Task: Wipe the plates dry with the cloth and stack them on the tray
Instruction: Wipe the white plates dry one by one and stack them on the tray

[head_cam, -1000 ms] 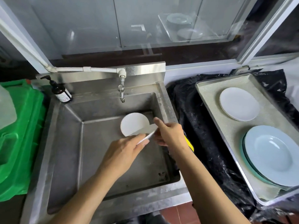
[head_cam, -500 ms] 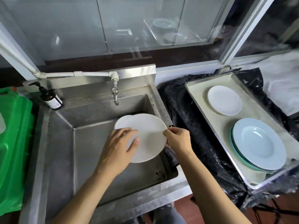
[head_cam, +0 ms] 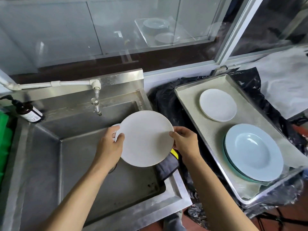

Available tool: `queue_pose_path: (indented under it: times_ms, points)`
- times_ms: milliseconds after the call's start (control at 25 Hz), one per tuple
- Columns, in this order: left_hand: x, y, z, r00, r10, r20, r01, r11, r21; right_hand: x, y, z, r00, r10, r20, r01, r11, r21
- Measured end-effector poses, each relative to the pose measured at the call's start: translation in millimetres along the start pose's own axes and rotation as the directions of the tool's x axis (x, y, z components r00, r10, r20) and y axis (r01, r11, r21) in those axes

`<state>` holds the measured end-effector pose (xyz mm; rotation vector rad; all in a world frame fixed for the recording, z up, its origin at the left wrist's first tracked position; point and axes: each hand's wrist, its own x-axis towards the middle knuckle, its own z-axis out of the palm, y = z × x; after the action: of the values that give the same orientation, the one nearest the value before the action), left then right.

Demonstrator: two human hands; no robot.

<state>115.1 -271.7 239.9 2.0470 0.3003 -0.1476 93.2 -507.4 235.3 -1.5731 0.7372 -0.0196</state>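
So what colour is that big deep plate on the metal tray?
Pale blue. The big deep plate sits atop a greener-rimmed stack on the metal tray; head view shows it.

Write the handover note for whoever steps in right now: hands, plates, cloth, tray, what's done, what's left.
Left hand and right hand each grip an edge of one white plate, held over the sink.
Another white plate peeks out behind it in the sink.
A dark cloth lies on the sink's right rim, not in use.
Done: the tray holds a stack of small white plates and a stack of pale blue deep plates.
Left: wipe the held plate, stack it, then the one in the sink.
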Motion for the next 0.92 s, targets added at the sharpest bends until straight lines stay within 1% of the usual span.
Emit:
queue_pose_path:
  times_ms: [240,400,520,720,920]
  points:
    - [4,42,88,0.999,-0.041,0.027,0.043,0.997,-0.069,63,-1,-71,0.997,0.041,-0.062,-0.037,0.998,0.058]
    - [13,76,152,0.997,-0.054,0.053,0.057,0.997,-0.054,113,-4,-120,0.992,0.062,-0.110,-0.050,0.993,0.109]
    - [26,99,203,0.997,-0.030,0.072,0.033,0.998,-0.045,152,-5,-157,0.990,0.043,-0.133,-0.036,0.998,0.055]
    - [55,127,284,0.995,-0.024,0.098,0.031,0.997,-0.073,221,-6,-203,0.974,0.070,-0.214,-0.053,0.995,0.083]
    - [90,141,354,0.987,-0.023,0.159,0.037,0.996,-0.083,284,-2,-237,0.959,0.022,-0.284,-0.022,1.000,0.002]
